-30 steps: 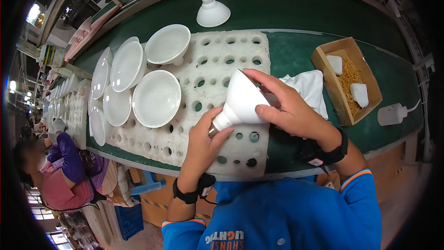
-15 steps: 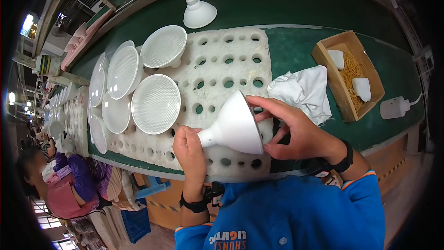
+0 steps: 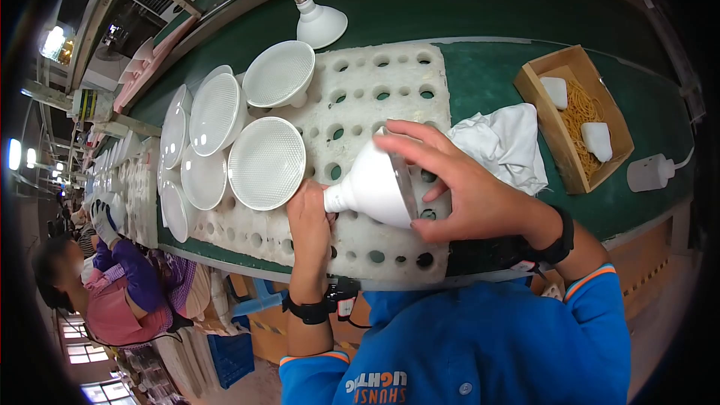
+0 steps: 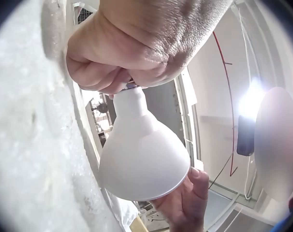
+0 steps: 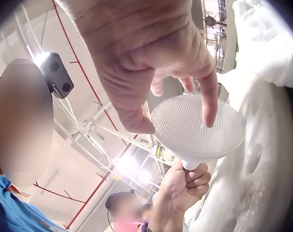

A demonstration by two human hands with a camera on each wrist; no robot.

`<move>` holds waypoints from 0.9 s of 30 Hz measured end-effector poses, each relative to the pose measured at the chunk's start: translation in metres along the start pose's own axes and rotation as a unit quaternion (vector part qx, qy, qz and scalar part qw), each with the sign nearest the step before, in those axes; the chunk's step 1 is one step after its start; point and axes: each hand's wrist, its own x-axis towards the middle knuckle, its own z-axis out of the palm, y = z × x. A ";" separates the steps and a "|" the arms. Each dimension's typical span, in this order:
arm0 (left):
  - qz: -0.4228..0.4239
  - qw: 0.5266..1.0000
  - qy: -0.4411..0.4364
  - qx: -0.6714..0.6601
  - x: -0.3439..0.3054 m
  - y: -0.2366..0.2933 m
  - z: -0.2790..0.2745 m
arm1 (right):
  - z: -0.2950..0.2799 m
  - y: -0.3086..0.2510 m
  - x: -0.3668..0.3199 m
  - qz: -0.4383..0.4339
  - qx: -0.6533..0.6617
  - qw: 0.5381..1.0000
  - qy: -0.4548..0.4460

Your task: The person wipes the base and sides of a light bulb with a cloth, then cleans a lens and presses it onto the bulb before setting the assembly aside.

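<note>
A white reflector bulb (image 3: 369,184) lies tilted between the two hands, its textured clear lens (image 5: 190,125) facing right. My left hand (image 3: 308,214) grips the bulb at its screw base, most of which the fingers hide. In the left wrist view, the left hand (image 4: 132,43) is curled round that base. My right hand (image 3: 465,187) is spread at the lens end, thumb by the near rim and forefinger over the far side. The right wrist view shows the right hand's (image 5: 151,63) forefinger stretched in front of the lens. Beneath is a holed white foam board (image 3: 375,247).
Several bulbs, including one reflector bulb (image 3: 267,163), stand lens up in the board's left part. Another bulb (image 3: 322,26) sits lens down behind. To the right are a crumpled white cloth (image 3: 501,146), a cardboard box (image 3: 559,148) with rubber bands, and a white bottle (image 3: 649,173). Someone sits at far left.
The bulb has swung from tilted upward to nearly level, moving down and left. My left hand has shifted round its base, and the right hand's fingers have spread wider at the lens.
</note>
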 end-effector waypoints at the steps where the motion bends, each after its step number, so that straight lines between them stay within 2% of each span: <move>1: 0.009 1.000 -0.010 0.004 0.000 0.001 0.000 | -0.002 0.001 0.002 -0.016 -0.036 0.999 -0.009; 2: 0.004 1.000 -0.012 0.003 -0.002 0.003 0.001 | -0.004 0.002 0.004 -0.032 -0.071 0.997 -0.018; 4: -0.006 1.000 -0.016 0.000 -0.008 0.010 0.005 | -0.009 0.015 0.012 -0.044 -0.028 0.999 -0.001; 5: 0.028 1.000 -0.003 -0.006 -0.009 0.006 0.008 | -0.013 0.019 0.016 -0.050 -0.006 0.999 0.008; 7: 0.095 0.995 0.023 -0.018 -0.012 -0.004 0.014 | -0.020 0.014 0.015 -0.001 0.048 0.999 0.000; 9: 0.080 0.996 0.031 -0.037 -0.015 -0.003 0.014 | -0.022 0.012 0.013 0.040 0.125 0.991 -0.015; 14: 0.061 0.998 0.023 -0.008 -0.016 0.003 0.008 | -0.009 0.013 -0.003 -0.004 0.115 0.993 -0.012; 27: 0.004 0.998 0.026 -0.049 -0.005 -0.004 0.003 | -0.003 0.019 0.006 -0.007 0.076 0.997 -0.030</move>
